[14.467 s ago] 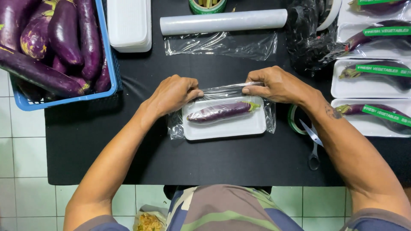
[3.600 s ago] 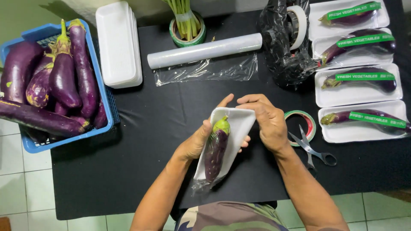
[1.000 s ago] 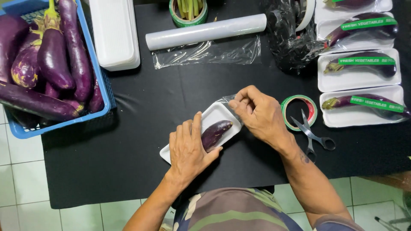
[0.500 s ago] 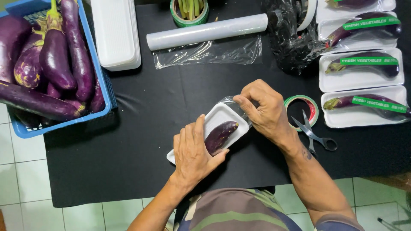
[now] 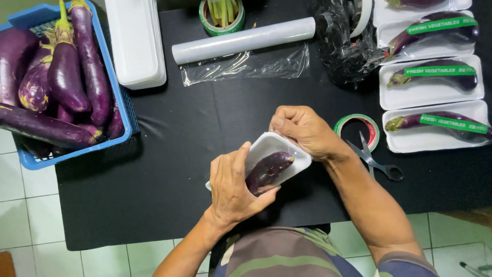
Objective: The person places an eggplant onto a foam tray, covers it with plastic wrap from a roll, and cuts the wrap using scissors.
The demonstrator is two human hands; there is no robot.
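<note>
Eggplant (image 5: 268, 170), small and purple, is lying in a white foam tray (image 5: 266, 149) lifted off the black surface (image 5: 169, 169), long axis slanting from lower left to upper right, stem end pointing toward the tape ring (image 5: 357, 126). Left hand (image 5: 231, 185) is cupping the tray's lower-left end, fingers curled around it; right hand (image 5: 303, 129) is pinching the upper-right corner, closed. Both are touching the tray; the left is sitting closer to the eggplant.

The left hand (image 5: 233, 187) grips the near end of a white foam tray (image 5: 271, 146) carrying a dark purple eggplant (image 5: 268, 172), while the right hand (image 5: 306, 131) pinches its far end. Both hold it tilted over the black surface (image 5: 169, 169), with grey-handled scissors (image 5: 376, 163) and a red-and-green tape ring (image 5: 353, 123) just beside the right hand.
</note>
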